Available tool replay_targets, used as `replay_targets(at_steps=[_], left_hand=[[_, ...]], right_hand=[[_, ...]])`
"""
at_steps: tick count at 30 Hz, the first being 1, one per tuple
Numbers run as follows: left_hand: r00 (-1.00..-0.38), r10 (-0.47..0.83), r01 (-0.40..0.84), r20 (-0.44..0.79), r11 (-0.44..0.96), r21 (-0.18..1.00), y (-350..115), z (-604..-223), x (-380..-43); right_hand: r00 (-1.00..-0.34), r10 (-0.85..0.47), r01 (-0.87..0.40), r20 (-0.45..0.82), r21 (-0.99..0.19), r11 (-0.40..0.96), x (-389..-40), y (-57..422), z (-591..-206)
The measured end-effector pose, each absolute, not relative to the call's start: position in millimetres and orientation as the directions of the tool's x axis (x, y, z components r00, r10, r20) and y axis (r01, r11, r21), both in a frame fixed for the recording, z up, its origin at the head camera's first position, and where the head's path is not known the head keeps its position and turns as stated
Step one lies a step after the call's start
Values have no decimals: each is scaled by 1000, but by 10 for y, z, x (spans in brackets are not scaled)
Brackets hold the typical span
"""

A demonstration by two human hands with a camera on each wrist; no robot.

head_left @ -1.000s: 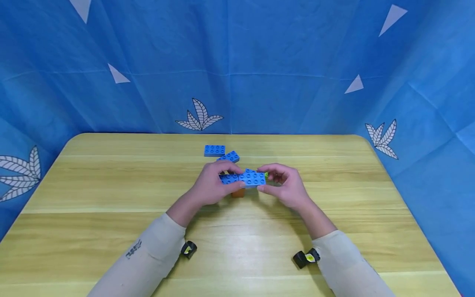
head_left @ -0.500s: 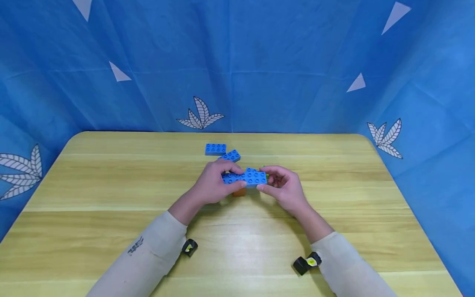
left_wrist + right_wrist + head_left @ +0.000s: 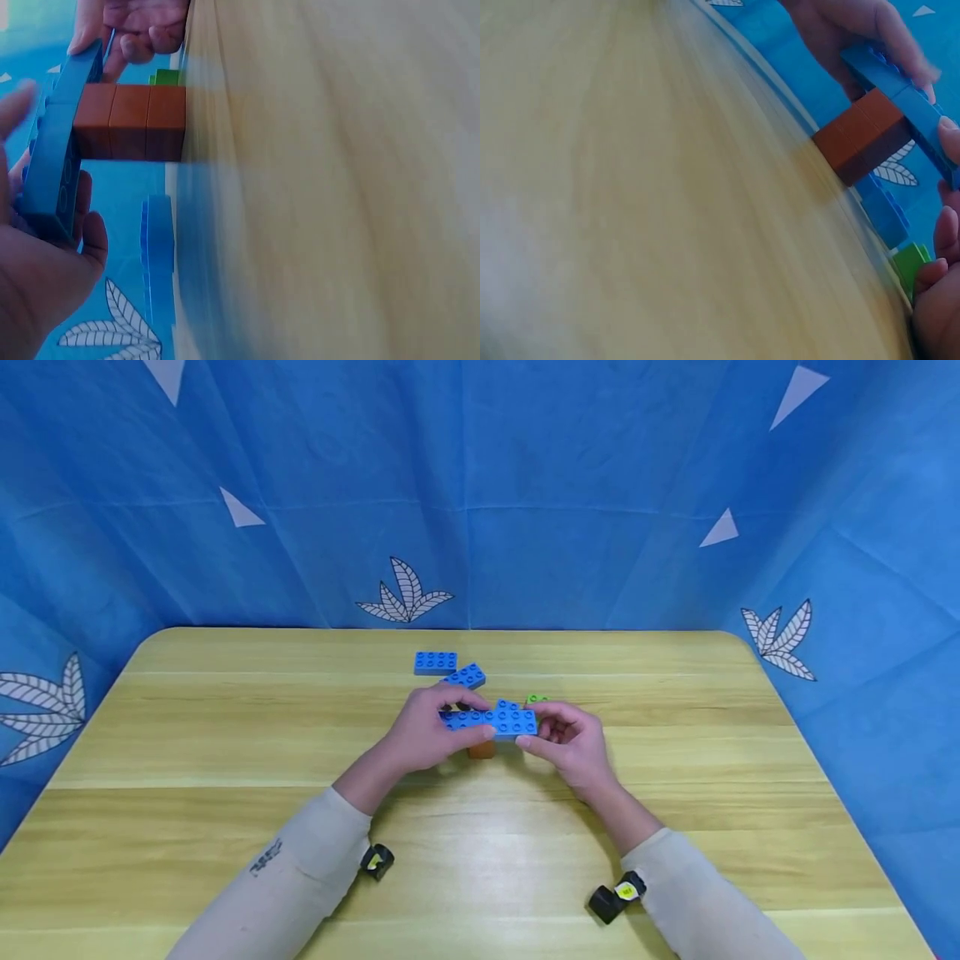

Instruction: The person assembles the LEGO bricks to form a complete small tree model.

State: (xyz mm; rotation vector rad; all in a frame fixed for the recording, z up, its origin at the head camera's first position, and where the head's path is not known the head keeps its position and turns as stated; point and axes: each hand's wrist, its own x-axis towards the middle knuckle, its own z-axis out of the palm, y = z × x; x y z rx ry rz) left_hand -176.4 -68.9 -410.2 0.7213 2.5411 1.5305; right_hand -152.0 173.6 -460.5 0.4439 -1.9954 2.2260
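Three stacked brown bricks (image 3: 129,121) stand upright on the table as a column. Across its top lie two blue toy bricks (image 3: 514,722) end to end, with more blue studs showing just behind them. My left hand (image 3: 429,732) grips the left blue brick (image 3: 52,161), thumb along the near side and fingers behind. At the other end, my right hand (image 3: 572,742) pinches the right blue brick (image 3: 922,112) between thumb and index finger, its other fingers curled underneath. Part of the left brick is hidden by my left hand.
Behind my left hand, one blue brick (image 3: 435,662) lies flat on the wooden table (image 3: 225,710), with an angled blue brick (image 3: 468,676) close to it. A green brick (image 3: 536,699) sits just behind my right hand. Blue cloth hangs beyond the table's far edge.
My right hand has lowered slightly, so more of the green brick shows behind it. Both hands stay on the blue bricks over the brown column.
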Motion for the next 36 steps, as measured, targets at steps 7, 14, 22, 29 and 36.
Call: replay_targets(at_steps=[7, 14, 22, 29, 36], left_hand=[[-963, 243, 195, 118, 321, 927, -999, -4123, -1942], [-973, 231, 135, 4, 553, 822, -1097, -4277, -2203], [-975, 218, 90, -51, 590, 803, -959, -4392, -2338], [-984, 161, 50, -75, 657, 753, -839, -4417, -2352], [-990, 126, 36, -69, 683, 730, -801, -4381, -2333]], right_hand=[[-950, -90, -288, 298, -951, -109, -1509, 1717, -4633], [-952, -78, -289, 297, -952, -101, -1497, 1731, -4646], [-951, -89, -287, 295, -953, -96, -1497, 1719, -4643], [-955, -90, -273, 281, -957, -93, -1495, 1725, -4639], [-960, -88, -257, 265, -962, -93, -1494, 1724, -4633]])
